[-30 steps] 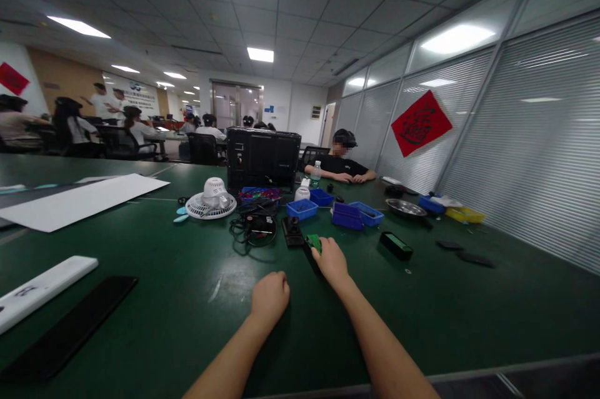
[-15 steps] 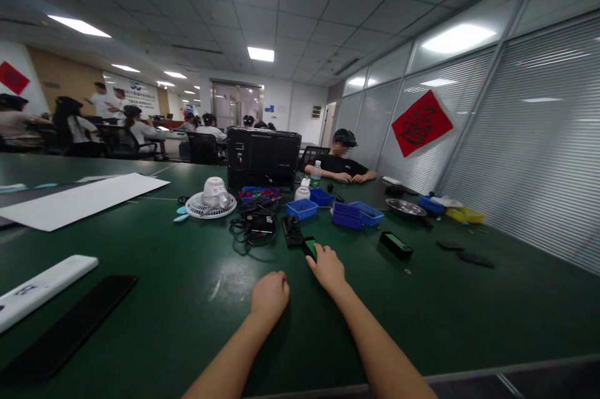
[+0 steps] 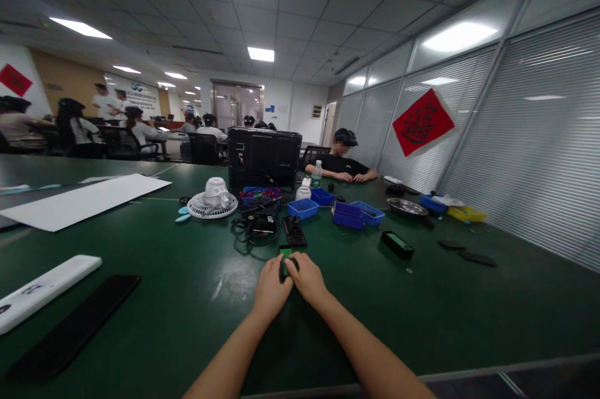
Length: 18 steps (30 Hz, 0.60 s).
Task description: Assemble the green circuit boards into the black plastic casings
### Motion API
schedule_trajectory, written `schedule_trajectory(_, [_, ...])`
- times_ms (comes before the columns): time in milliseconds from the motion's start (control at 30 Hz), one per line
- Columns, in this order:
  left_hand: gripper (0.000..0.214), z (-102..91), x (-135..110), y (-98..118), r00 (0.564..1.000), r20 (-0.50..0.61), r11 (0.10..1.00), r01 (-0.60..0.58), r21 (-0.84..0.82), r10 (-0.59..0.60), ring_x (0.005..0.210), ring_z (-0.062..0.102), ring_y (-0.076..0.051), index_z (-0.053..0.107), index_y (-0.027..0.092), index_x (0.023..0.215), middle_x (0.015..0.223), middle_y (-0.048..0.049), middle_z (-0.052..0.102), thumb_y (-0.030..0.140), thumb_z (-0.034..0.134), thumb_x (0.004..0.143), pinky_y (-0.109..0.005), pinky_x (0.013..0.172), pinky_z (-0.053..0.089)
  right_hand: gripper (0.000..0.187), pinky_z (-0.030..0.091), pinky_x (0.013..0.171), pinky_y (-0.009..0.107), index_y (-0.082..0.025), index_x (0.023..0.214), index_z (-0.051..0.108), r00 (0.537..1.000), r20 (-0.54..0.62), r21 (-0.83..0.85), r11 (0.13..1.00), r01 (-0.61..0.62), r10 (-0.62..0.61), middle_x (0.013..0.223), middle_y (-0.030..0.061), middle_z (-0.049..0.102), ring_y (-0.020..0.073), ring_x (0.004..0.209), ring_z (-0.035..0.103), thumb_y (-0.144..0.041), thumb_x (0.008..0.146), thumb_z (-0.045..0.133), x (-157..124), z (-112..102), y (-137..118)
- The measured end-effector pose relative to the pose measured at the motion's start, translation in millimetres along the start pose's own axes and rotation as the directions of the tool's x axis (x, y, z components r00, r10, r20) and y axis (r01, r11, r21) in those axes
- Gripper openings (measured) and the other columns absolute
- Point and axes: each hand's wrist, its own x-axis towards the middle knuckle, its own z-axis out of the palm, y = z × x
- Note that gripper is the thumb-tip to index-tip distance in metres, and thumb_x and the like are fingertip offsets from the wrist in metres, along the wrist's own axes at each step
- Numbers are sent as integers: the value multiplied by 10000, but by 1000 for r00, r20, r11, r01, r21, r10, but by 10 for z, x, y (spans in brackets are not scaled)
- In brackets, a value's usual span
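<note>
Between my hands is a small black box with a green board in it (image 3: 285, 252), partly covered by my fingers. My left hand (image 3: 272, 287) grips its left side, and my right hand (image 3: 307, 276) closes on the right side with the thumb over the green part. Just beyond it lies a black device with a round knob-like part (image 3: 294, 231). A similar black box with a green top (image 3: 397, 244) rests on the table to the right, apart from my hands.
Black cables with an adapter (image 3: 260, 224) lie near a white fan (image 3: 214, 201). Blue trays (image 3: 302, 208) and a metal pan (image 3: 407, 207) are farther back. A black computer case (image 3: 264, 159) stands behind. On the left are a white bar (image 3: 49, 289) and a black strip (image 3: 77, 324). A person (image 3: 344, 158) sits opposite.
My right hand has drawn the black box with the green board left and nearer to me. My left hand has opened from a loose fist and taken hold of it too.
</note>
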Motion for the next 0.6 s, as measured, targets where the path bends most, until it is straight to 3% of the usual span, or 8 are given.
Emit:
schedule_trajectory(100, [593,25,5,-35,1000,1,999,19,30,-19,1203,391,-183,396,152,1289,1330,-97,405,294,512,725,-228,994,263,338,403,825,251,-208,1002,597,993,11,234,966,109,-115,967,50,626,147,918,571,-375,894,324,-6,56,-7])
schedule_trajectory(233, [573,34,0,-107,999,-30,997,32,76,-30,1235,363,-195,346,116,1317,1373,-125,359,283,451,778,-255,990,273,353,392,890,282,-213,1142,551,980,12,424,888,177,-201,1131,57,594,163,1011,545,-357,865,386,-40,125,3])
schedule_trajectory(333, [556,-17,-9,-143,999,-24,996,30,89,-28,1204,404,-182,336,105,1318,1369,-124,372,227,428,784,-238,962,301,380,447,774,270,-201,1160,533,986,24,497,858,131,-164,984,49,640,149,830,592,-379,857,389,-46,180,32])
schedule_trajectory(433, [576,-110,-40,-163,999,-12,992,53,113,-52,1175,431,-170,337,118,1317,1359,-104,395,187,451,757,-222,947,309,377,447,598,231,-179,1096,555,996,37,541,839,52,-86,756,11,624,109,577,552,-412,852,387,-21,208,96])
schedule_trajectory(600, [596,-319,-121,-261,994,2,982,110,151,-112,1152,455,-181,331,148,1322,1348,-89,416,201,473,745,-236,942,317,356,401,493,207,-157,966,591,998,54,566,824,-11,-24,660,-4,586,90,485,494,-423,842,389,17,188,184])
